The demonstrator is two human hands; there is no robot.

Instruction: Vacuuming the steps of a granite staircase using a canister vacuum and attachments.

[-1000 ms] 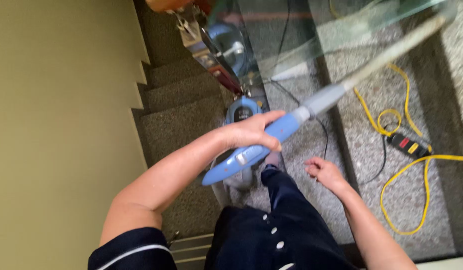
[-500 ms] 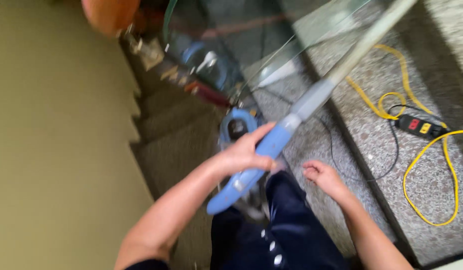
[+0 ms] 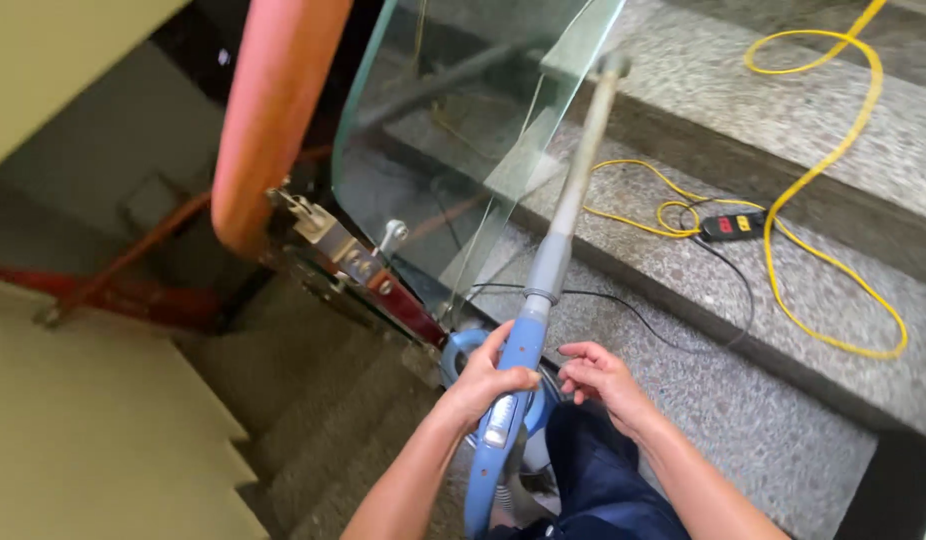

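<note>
Two hands show at the bottom of my view, on a staircase of speckled stone steps. Going from the left: a pale green wall, then an orange-red handrail (image 3: 268, 110) curving down, bolted by metal brackets to a glass panel (image 3: 453, 120).

My left hand (image 3: 483, 380) is closed around the blue handle (image 3: 513, 400) of a vacuum wand, which runs up and away as a grey tube (image 3: 573, 190) towards the glass. Below the hand sits the blue vacuum body (image 3: 461, 350), partly hidden. My right hand (image 3: 598, 375) is half open, fingers curled, just beside the handle but holding nothing.

Since a second ago the wand has swung from a shallow slant to nearly upright in the picture, my view has lifted so the handrail now fills the upper left, and the right hand has drawn in close to the handle. I judge the grip is being reset.

Counted: one wand, one handrail, one glass panel, one yellow cable (image 3: 833, 150) looping over the steps at right, one black power strip (image 3: 731, 226), one thin black cord (image 3: 623, 305).
</note>
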